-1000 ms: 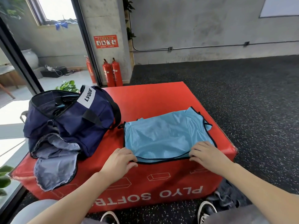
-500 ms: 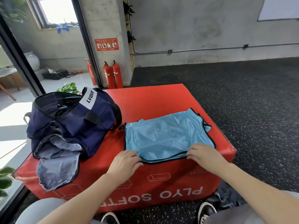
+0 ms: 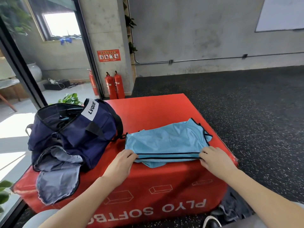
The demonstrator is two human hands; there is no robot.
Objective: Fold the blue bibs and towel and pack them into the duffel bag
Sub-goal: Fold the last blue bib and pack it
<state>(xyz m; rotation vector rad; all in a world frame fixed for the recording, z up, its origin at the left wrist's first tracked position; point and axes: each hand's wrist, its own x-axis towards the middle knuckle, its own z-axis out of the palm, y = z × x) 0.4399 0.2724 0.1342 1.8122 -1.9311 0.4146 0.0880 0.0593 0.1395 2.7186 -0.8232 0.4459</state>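
A navy duffel bag [image 3: 74, 129] sits on the left part of a red foam plyo box [image 3: 153, 112], slumped toward the near left corner. Its top is unzipped and gapes open toward the far left. Inside, only dark lining and a thin strip of light blue material show; what else it holds cannot be made out. A white label reading "LVQUE" runs across the bag's upper edge, and a black strap loops down its right side. A grey-blue cloth [image 3: 56, 183] spills out from under the bag's near side and hangs over the front edge of the box.

To the right of the bag, close to its strap, a light blue bib [image 3: 166, 142] with black trim lies on the box top, near the front edge. Its near hem is lifted, showing two black-edged layers stacked one over the other, with a bit of blue fabric sagging below.

Both hands reach in from the bottom of the view, forearms bare. The left hand [image 3: 122, 162] pinches the near left corner of the bib, fingers curled over the edge. The right hand [image 3: 215, 159] grips the near right corner, fingers curled around the hem. The hem stretches taut between them.

Two red fire extinguishers [image 3: 115, 85] stand against a concrete pillar beyond the box.
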